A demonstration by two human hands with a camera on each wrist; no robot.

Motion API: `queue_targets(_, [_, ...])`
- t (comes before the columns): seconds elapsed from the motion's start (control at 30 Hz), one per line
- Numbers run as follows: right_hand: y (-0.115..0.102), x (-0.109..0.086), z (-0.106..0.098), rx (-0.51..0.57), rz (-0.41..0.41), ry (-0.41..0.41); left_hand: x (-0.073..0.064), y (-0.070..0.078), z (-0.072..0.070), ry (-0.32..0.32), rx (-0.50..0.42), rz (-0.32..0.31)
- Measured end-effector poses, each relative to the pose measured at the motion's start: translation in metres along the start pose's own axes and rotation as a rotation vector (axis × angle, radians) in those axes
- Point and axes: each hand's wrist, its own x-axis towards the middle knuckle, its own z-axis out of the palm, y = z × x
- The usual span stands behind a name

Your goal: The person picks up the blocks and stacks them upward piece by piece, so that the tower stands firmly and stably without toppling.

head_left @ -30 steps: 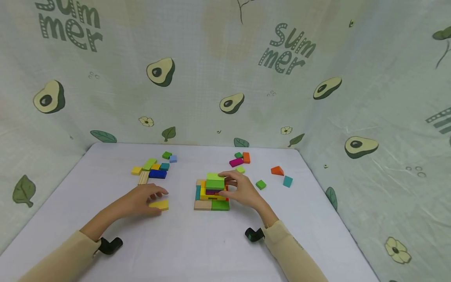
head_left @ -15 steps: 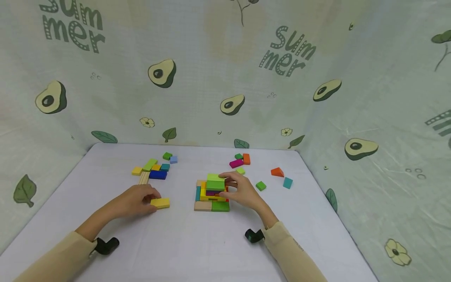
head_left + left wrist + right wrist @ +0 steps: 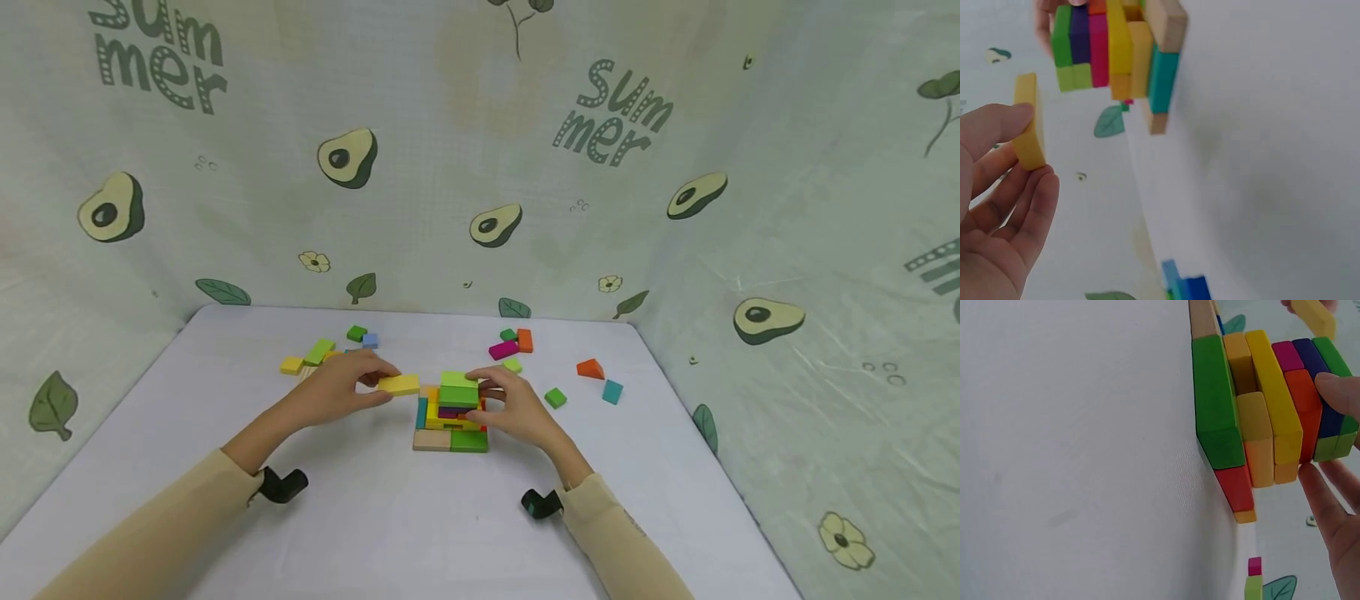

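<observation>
White table [image 3: 405,517]: beneath everything, with clock directions read in the head view around the stack of blocks [image 3: 453,408], 12 pointing away from the person. Left hand [image 3: 341,387]: at 10 o'clock, clamped on a yellow block [image 3: 399,385]. Right hand [image 3: 517,404]: at 3 o'clock, gripping the upper layers of the stack, with thumb on the near side and fingers at the right side. Stack: broad at the base, narrowing to green and lime at the top. Yellow block: raised off the table, pinched between thumb and fingertips, with one end jutting out toward the stack; near it yet apart in the left wrist view. Loose blocks: a lime block [image 3: 320,352] at 10 o'clock, well beyond the stack; a magenta block [image 3: 504,349] between 1 and 2; an orange wedge [image 3: 590,368] between 2 and 3. Against half a second ago: left hand and yellow block up from between 8 and 9 o'clock, now closer to the stack; right hand and stack unchanged.
</observation>
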Motion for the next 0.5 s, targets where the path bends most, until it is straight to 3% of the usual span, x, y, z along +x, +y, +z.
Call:
queue_targets(0.23, [-0.001, -0.001, -0.001, 0.01, -0.013, 0.017, 0.033, 0.02, 0.006, -0.011, -0.068, 0.066])
queue_targets(0.5, [-0.017, -0.002, -0.004, 0.089, -0.031, 0.029, 0.056, 0.03, 0.019, -0.06, -0.079, 0.049])
